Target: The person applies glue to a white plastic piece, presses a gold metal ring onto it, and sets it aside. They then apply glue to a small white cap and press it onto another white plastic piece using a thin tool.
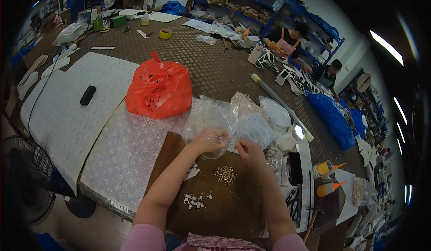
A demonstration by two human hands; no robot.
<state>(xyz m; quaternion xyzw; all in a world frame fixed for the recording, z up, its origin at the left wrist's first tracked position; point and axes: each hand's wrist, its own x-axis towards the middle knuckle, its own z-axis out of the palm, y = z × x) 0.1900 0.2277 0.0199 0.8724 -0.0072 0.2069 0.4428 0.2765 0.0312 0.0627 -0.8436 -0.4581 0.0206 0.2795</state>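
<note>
My left hand (209, 140) is closed on a clear plastic bag (207, 116), whose thin film partly covers the fingers. My right hand (250, 153) pinches the edge of the same bag, close beside the left one. Both are over the far end of a brown work mat (215, 219). On that mat lies a heap of small gold-coloured metal rings (226, 175). Nearer to me is a loose cluster of small white tabs with metal rings (194, 201). Several white strips (192, 172) lie partly behind my left forearm.
A full red plastic bag (159, 89) stands beyond my left hand. More filled clear bags (253, 132), a white jar (292, 137) and a black box-like object (295, 168) are at the right. Orange-tipped glue bottles (327, 189) stand farther right. Two people work across the table.
</note>
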